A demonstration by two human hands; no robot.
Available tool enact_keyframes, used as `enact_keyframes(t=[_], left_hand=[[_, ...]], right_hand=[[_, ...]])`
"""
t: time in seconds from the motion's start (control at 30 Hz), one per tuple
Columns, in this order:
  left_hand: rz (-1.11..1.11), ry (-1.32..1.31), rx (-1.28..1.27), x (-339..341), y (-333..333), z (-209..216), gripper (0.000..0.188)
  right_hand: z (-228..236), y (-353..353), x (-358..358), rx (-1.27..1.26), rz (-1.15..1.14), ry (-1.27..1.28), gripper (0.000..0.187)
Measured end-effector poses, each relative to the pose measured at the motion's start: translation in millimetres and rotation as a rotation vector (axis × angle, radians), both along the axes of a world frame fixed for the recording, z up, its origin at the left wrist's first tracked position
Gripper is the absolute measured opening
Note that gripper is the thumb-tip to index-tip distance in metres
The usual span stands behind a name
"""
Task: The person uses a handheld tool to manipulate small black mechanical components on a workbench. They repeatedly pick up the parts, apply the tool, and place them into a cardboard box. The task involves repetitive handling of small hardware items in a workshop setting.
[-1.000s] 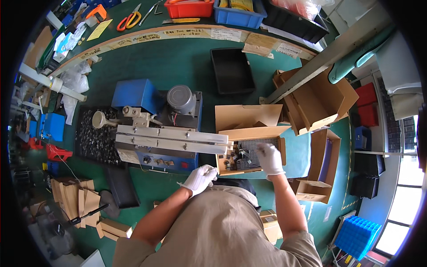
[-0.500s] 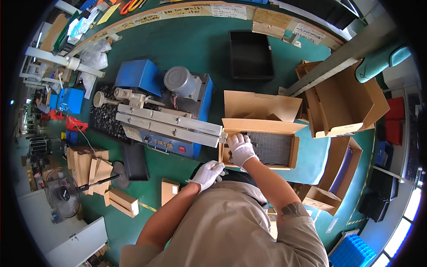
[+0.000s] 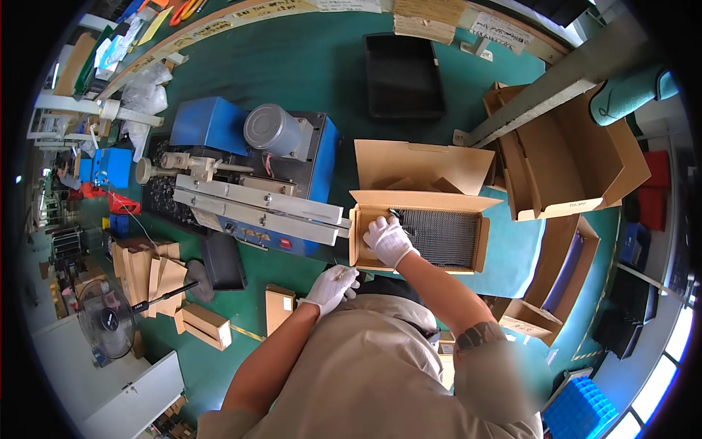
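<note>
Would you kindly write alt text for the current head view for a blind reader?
A person's white-gloved right hand is over the left end of an open cardboard box holding rows of dark parts; the gloved left hand is near the waist. A blue machine stands to the left.

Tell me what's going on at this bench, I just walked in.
A person in white gloves has the right hand in an open cardboard box, at its left end, beside tightly packed rows of thin dark parts. The left hand is outside, near the box's front left corner; I can't tell whether either hand holds anything. To the left stands a blue machine, its metal rail ending by the box. A black tray sits farther back.
</note>
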State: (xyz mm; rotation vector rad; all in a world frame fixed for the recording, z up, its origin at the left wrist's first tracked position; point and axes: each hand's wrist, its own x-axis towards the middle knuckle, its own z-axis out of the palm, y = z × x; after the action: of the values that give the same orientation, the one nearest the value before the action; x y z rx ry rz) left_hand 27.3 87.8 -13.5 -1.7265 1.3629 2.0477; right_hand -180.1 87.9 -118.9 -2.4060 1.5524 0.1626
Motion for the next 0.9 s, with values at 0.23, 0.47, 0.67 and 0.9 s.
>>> enact_keyframes(t=[0.23, 0.47, 0.67, 0.9], left_hand=[[-0.087, -0.05, 0.01, -7.0, -14.2, -2.3, 0.044], [-0.13, -0.058, 0.02, -9.0, -25.6, -8.1, 0.042], [-0.096, -0.027, 0.053, -6.2, -26.5, -13.6, 0.042], [-0.148, -0.041, 0.042, -6.8, -29.9, -13.4, 0.044]], right_hand=[[-0.7, 14.5, 3.0, -0.122, -0.225, 0.102, 0.023], [7.8, 8.6, 12.2, 0.135, -0.24, 0.144, 0.022], [24.8, 7.0, 2.8, 0.195, -0.14, 0.189, 0.022], [-1.4, 15.3, 17.9, 0.074, -0.207, 0.295, 0.019]])
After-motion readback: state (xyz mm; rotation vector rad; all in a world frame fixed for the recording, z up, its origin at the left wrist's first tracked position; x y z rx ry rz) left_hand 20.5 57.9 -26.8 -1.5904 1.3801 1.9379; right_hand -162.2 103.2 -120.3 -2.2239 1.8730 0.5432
